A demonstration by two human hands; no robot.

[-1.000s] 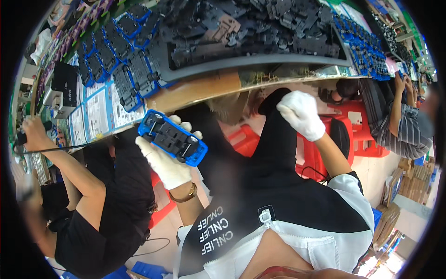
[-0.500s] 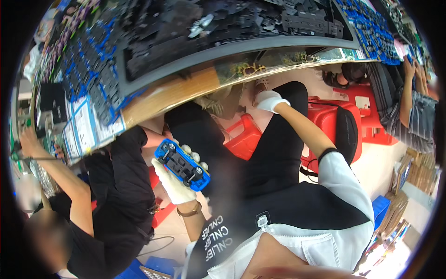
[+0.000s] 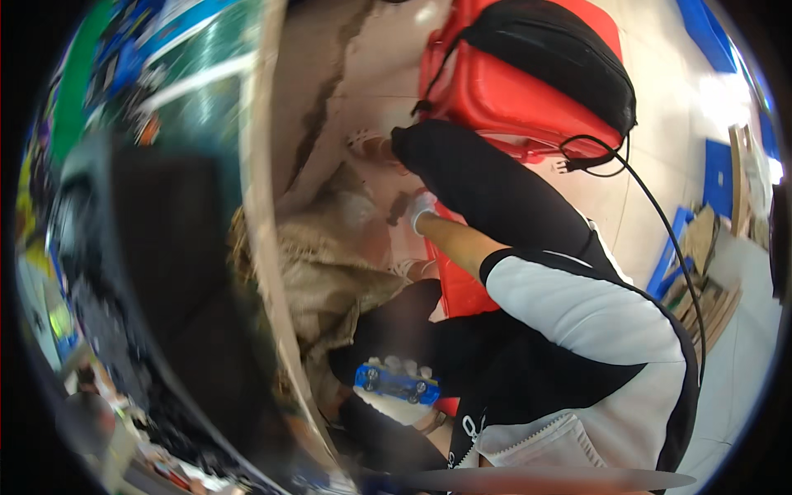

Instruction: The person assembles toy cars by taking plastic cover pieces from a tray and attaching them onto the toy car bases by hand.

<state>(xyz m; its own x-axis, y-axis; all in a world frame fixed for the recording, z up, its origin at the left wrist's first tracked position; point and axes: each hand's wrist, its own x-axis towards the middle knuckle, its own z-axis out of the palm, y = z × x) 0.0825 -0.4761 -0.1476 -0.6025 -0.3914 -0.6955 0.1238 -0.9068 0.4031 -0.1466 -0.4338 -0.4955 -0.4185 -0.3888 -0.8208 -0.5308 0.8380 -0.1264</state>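
A blue toy car (image 3: 398, 385) lies in my left hand (image 3: 394, 406), its dark underside and wheels turned up. The white-gloved fingers wrap over the car's far side, above my lap. Reaching down between my legs, my right hand (image 3: 422, 213), also in a white glove, is low near the floor, beside a red stool (image 3: 462, 285). It is small and blurred, so its fingers and anything in them are hidden.
The workbench edge (image 3: 268, 239) runs down my left, with a blurred black tray (image 3: 177, 272) on it. A burlap sack (image 3: 318, 264) sits below. A black bag (image 3: 561, 49) rests on red stools (image 3: 520, 99). A black cable (image 3: 672, 239) hangs at right near blue bins (image 3: 718, 177).
My view has swung right, bringing the stools, bag and cable closer. The car stays in my left hand, now lower in view. My right hand has reached further down toward the floor.
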